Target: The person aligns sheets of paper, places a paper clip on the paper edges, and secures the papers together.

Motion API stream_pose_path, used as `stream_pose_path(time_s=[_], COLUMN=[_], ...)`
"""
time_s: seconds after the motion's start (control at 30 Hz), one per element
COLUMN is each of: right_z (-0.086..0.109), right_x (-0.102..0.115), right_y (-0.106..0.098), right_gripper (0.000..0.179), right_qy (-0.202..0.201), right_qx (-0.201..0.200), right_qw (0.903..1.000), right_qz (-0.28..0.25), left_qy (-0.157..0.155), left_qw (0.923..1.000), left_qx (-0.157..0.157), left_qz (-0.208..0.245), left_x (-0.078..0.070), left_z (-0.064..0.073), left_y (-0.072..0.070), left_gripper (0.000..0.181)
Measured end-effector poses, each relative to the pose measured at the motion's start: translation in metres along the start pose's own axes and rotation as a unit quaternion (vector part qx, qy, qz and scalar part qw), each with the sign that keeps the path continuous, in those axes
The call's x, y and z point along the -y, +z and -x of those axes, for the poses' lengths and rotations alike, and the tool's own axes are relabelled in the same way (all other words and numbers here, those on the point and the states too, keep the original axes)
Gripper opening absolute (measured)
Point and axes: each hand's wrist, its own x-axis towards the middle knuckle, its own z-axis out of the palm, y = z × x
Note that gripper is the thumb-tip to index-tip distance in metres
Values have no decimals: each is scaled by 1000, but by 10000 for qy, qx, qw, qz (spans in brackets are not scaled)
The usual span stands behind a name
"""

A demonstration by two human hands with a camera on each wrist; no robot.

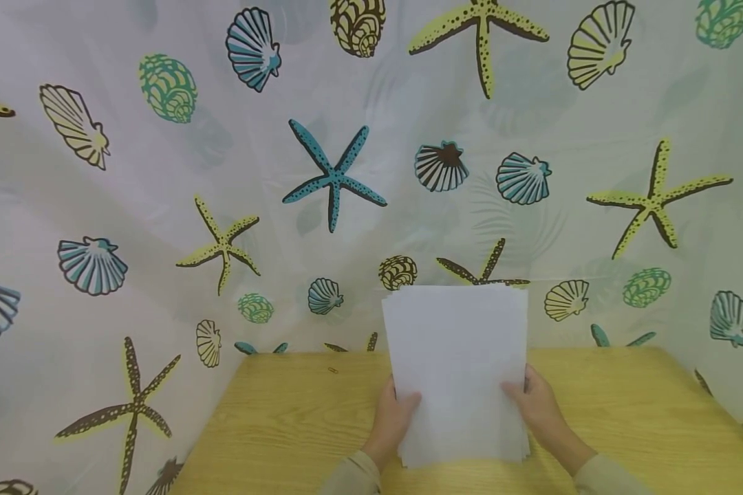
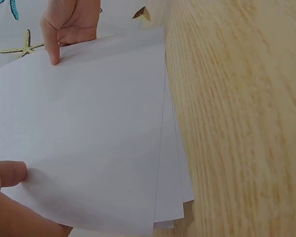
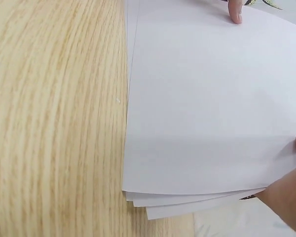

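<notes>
While I look on from the head view, a person holds a stack of white paper [image 1: 461,371] in front of them, above the near part of a wood-grain table [image 1: 297,419]. The left hand [image 1: 395,416] grips the stack's left edge and the right hand [image 1: 539,402] its right edge, both low on the sides, each thumb on the front face. The fingers behind are mostly hidden. Only this view shows the whole stack, the light sleeves [image 1: 353,474], a small paper clip [image 1: 333,370] toward the table's far edge, and the full spread of a pale curtain [image 1: 359,254] printed with starfish and shells.

From the left wrist, the sheets' lower edges show fanned out, several layers slipping past one another beside the wood. The left thumb [image 2: 12,174] presses the front sheet close by; across the paper, the right hand closes over the opposite edge, its thumb tip on the sheet.

From the right wrist, uneven layers show again at the lower corner, and a tiny white speck [image 3: 118,100] marks the table. The right hand pinches the near edge; just a left fingertip shows at the top.
</notes>
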Motion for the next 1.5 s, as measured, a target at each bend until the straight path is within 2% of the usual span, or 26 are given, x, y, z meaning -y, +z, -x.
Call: stream_pose_path(time_s=[0.37,0.7,0.97,1.23,1.5], right_z=[-2,-5,-5,-4,-2], right_x=[2,3,3,4,8], right_y=[1,2,0,0,1], right_gripper=[52,46,48,45,46], right_qy=[112,-7,-50,-85,-85], right_qx=[1,-134,30,-30,-57], right_qw=[9997,9998,10000,9999,9999], right_qz=[221,156,-44,-115,-79], left_qy=[-259,-103,-13,-36,97], left_qw=[9995,9997,9998,9998,9995], left_qx=[7,-121,-109,-166,-287], left_qz=[169,191,163,88,-32], left_x=[7,1,-2,-3,-6], left_z=[-4,-4,-3,-3,-4], left_y=[1,3,5,4,2], left_gripper=[40,41,44,44,41])
